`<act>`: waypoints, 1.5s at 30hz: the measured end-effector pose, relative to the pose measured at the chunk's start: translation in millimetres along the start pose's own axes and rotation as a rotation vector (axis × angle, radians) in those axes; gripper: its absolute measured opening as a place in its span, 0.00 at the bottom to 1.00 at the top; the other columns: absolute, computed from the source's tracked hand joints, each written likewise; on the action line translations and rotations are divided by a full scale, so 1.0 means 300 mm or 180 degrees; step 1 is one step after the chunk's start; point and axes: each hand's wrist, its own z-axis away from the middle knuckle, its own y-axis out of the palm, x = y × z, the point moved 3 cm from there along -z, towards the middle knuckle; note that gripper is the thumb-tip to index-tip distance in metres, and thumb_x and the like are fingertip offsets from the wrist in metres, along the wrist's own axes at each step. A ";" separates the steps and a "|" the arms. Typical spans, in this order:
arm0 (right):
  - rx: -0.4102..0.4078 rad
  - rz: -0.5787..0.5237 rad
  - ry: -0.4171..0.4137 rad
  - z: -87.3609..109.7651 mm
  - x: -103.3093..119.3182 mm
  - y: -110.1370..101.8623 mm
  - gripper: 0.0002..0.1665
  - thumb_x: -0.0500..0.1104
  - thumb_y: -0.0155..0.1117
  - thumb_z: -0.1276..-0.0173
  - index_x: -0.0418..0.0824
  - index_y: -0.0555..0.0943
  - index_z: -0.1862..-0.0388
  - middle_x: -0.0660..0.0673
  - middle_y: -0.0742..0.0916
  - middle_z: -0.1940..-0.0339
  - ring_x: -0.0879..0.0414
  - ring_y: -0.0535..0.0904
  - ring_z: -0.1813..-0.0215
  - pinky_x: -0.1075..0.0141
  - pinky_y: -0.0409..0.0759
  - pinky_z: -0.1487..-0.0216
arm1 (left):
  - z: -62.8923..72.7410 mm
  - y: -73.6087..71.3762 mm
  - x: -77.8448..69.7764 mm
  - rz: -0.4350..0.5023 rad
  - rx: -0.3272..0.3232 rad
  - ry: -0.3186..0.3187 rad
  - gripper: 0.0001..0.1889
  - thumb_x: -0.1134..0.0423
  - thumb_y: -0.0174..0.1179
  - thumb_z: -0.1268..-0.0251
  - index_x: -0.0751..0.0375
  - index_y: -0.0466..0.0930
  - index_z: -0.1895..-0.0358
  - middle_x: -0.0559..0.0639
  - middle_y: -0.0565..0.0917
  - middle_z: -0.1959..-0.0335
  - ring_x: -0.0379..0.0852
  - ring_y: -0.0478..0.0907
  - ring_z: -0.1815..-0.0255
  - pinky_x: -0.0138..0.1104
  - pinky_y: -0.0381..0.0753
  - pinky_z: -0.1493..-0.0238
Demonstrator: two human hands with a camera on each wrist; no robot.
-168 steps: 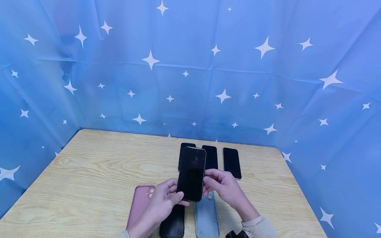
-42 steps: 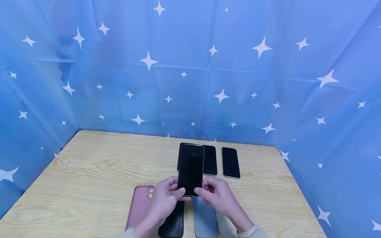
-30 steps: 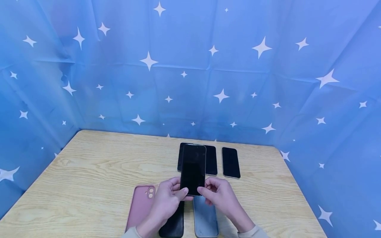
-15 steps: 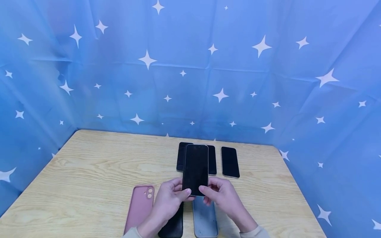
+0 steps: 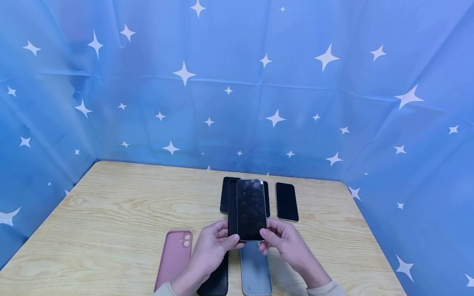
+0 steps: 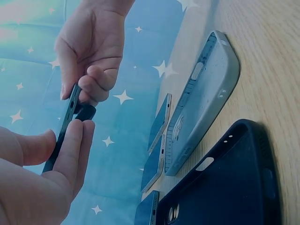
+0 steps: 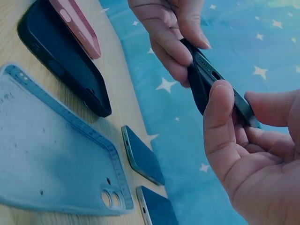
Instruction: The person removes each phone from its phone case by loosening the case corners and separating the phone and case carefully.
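Above the table I hold a smartphone [image 5: 252, 209] with a dark screen, partly slid out of a black phone case [image 5: 232, 209]. My left hand [image 5: 211, 246] grips the case at its lower left, thumb in front and fingers behind. My right hand [image 5: 290, 246] pinches the phone's lower right corner. The right wrist view shows the case [image 7: 198, 86] slanting away from the phone's bottom edge [image 7: 213, 74], the two still touching. Beneath my hands lie a pink case [image 5: 174, 259], another black case [image 5: 216, 275] and a grey-blue case [image 5: 255, 271], insides up.
Three phones lie along the back of the wooden table [image 5: 129, 213]: a left phone [image 5: 224, 195], a middle phone [image 5: 267, 201] mostly hidden behind the held one, and a right phone [image 5: 286, 201]. A blue star-patterned curtain [image 5: 237, 102] hangs around the table.
The held phone has shifted right, out over the case's edge, so a strip of black case now shows at its left. My right hand has moved right with it.
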 end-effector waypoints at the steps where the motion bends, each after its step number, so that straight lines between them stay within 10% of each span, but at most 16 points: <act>1: 0.0002 0.0000 -0.0017 0.002 0.000 -0.006 0.20 0.42 0.57 0.19 0.22 0.72 0.61 0.42 0.82 0.68 0.53 0.87 0.68 0.61 0.89 0.60 | 0.000 -0.001 -0.001 -0.0009 0.0000 -0.0005 0.21 0.77 0.61 0.29 0.80 0.73 0.35 0.65 0.88 0.53 0.55 0.90 0.58 0.37 0.90 0.52; 24: -0.0176 0.0248 0.0007 0.079 0.003 -0.151 0.20 0.41 0.49 0.15 0.22 0.69 0.59 0.43 0.82 0.68 0.52 0.85 0.67 0.63 0.86 0.57 | -0.007 0.022 0.017 0.0091 0.0190 0.0041 0.21 0.80 0.58 0.29 0.83 0.70 0.36 0.71 0.86 0.50 0.60 0.89 0.56 0.40 0.90 0.52; 45: -0.0958 0.0369 0.0334 0.129 -0.055 -0.318 0.19 0.40 0.47 0.14 0.22 0.75 0.47 0.44 0.83 0.70 0.55 0.82 0.69 0.65 0.86 0.62 | -0.016 0.062 0.036 -0.0018 0.0187 -0.0172 0.19 0.79 0.59 0.30 0.81 0.73 0.38 0.64 0.87 0.53 0.58 0.90 0.57 0.41 0.90 0.51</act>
